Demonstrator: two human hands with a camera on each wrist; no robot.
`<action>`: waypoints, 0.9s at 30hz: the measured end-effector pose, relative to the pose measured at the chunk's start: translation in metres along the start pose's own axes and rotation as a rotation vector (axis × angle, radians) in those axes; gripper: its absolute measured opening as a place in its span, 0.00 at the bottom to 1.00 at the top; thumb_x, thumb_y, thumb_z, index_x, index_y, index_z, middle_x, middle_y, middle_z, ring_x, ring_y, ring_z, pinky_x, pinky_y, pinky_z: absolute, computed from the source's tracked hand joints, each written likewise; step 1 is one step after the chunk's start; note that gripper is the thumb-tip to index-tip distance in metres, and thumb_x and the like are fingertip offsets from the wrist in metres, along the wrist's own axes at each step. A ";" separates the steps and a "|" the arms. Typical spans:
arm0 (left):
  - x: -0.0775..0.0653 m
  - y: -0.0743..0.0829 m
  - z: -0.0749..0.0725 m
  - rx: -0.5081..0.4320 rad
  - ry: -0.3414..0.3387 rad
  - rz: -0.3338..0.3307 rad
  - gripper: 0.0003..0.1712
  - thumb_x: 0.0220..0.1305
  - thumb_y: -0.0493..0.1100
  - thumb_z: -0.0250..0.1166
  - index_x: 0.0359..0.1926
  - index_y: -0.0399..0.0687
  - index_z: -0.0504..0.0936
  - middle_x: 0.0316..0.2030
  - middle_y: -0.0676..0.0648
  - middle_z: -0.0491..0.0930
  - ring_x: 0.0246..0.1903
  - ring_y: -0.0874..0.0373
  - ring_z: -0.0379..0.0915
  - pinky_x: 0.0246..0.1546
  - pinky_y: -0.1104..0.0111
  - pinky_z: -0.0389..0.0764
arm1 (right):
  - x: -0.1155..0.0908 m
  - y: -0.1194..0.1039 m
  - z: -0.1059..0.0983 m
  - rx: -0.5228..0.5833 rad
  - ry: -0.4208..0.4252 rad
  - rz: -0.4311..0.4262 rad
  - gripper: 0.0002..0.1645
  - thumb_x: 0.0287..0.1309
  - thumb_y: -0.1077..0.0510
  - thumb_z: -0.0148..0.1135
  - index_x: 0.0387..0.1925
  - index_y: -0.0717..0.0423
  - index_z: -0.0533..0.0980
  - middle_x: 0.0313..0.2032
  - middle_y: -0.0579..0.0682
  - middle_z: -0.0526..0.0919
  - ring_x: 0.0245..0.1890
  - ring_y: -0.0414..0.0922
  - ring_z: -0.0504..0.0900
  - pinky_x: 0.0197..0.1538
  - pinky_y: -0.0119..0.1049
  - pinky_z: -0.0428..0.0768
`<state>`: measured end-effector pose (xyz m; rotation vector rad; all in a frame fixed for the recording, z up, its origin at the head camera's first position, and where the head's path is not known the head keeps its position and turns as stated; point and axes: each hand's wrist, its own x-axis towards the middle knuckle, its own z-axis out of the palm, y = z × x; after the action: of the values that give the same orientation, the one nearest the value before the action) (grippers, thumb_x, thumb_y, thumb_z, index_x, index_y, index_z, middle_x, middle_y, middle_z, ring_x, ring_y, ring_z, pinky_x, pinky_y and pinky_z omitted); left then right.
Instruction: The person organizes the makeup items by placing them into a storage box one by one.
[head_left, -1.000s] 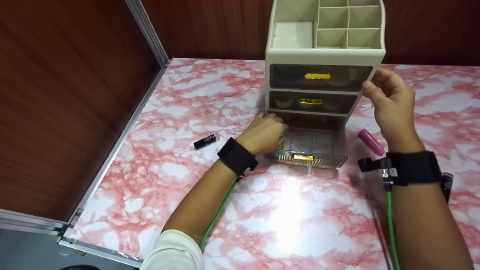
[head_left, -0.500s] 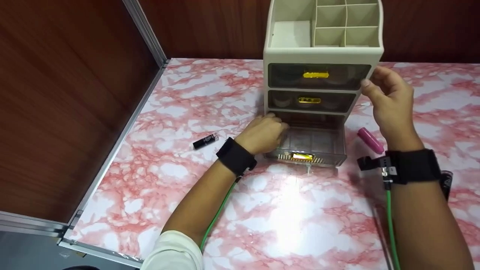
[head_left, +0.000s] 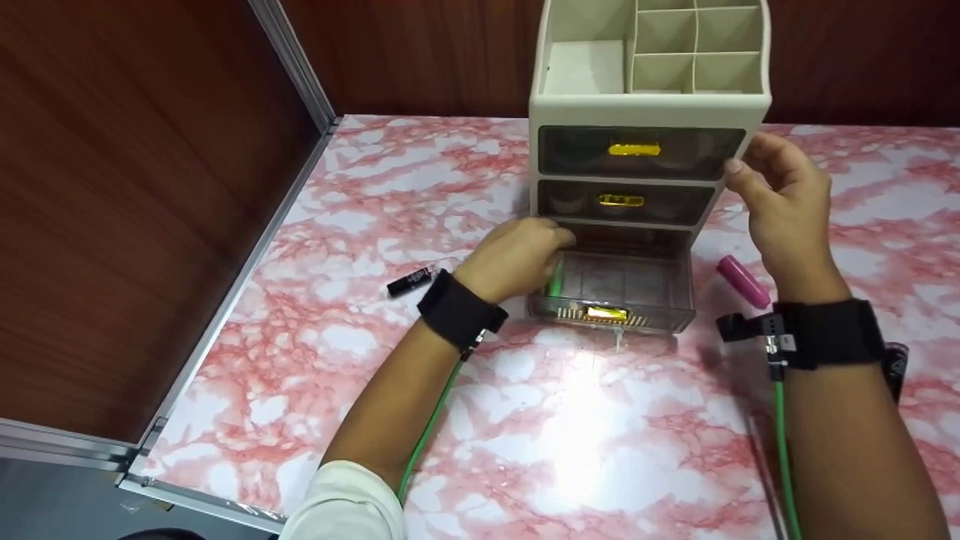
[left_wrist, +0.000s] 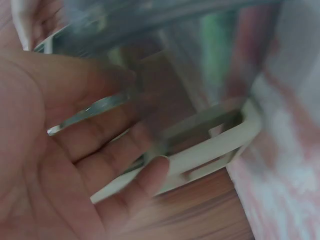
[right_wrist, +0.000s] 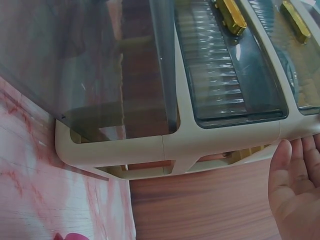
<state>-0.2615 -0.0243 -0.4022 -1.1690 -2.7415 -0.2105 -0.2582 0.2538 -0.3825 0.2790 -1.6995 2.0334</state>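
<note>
A cream desktop organizer (head_left: 652,109) stands upright, its clear bottom drawer (head_left: 622,289) pulled out. My left hand (head_left: 506,259) lies over the drawer's left side, fingertips partly hidden. In the left wrist view, a shiny clear edge (left_wrist: 90,112) runs between thumb and loosely extended fingers. A green tube-like object (head_left: 555,281) lies inside the drawer by its left wall; a blurred red shape (left_wrist: 250,40) appears beside it in the left wrist view. With extended fingers, my right hand (head_left: 787,202) touches the organizer's right side, thumb near its front corner.
Left of the organizer lies a black lipstick-like tube (head_left: 409,283) with a clear end. A pink tube (head_left: 742,282) is on the right, and a dark cylinder (head_left: 895,367) is half hidden behind my right wrist. Brown panels (head_left: 420,60) border the marbled table (head_left: 315,375).
My left hand has shifted up and left at the drawer, leaving the green object in plain sight. My right hand stays against the organizer.
</note>
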 end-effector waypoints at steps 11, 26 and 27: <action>-0.028 -0.026 -0.052 -0.038 0.033 -0.212 0.12 0.60 0.43 0.56 0.45 0.55 0.79 0.35 0.55 0.79 0.32 0.64 0.73 0.33 0.73 0.73 | 0.002 0.003 0.000 0.032 -0.010 -0.021 0.17 0.47 0.70 0.62 0.43 0.69 0.74 0.37 0.61 0.77 0.38 0.49 0.75 0.41 0.32 0.73; -0.049 -0.106 -0.014 -0.211 -0.382 -0.626 0.26 0.43 0.34 0.61 0.49 0.47 0.76 0.49 0.48 0.73 0.44 0.53 0.67 0.39 0.63 0.70 | 0.001 0.004 0.000 0.013 0.002 -0.007 0.17 0.47 0.70 0.62 0.43 0.68 0.74 0.37 0.60 0.77 0.37 0.48 0.75 0.41 0.32 0.73; -0.050 -0.107 -0.012 -0.216 -0.390 -0.637 0.26 0.43 0.34 0.61 0.50 0.47 0.76 0.49 0.47 0.73 0.43 0.53 0.67 0.37 0.62 0.71 | 0.001 0.004 0.000 0.010 0.001 -0.005 0.17 0.47 0.70 0.62 0.43 0.68 0.74 0.37 0.60 0.77 0.37 0.48 0.75 0.41 0.32 0.73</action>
<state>-0.3037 -0.1347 -0.4074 -0.3469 -3.4353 -0.3911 -0.2609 0.2536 -0.3856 0.2854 -1.6864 2.0385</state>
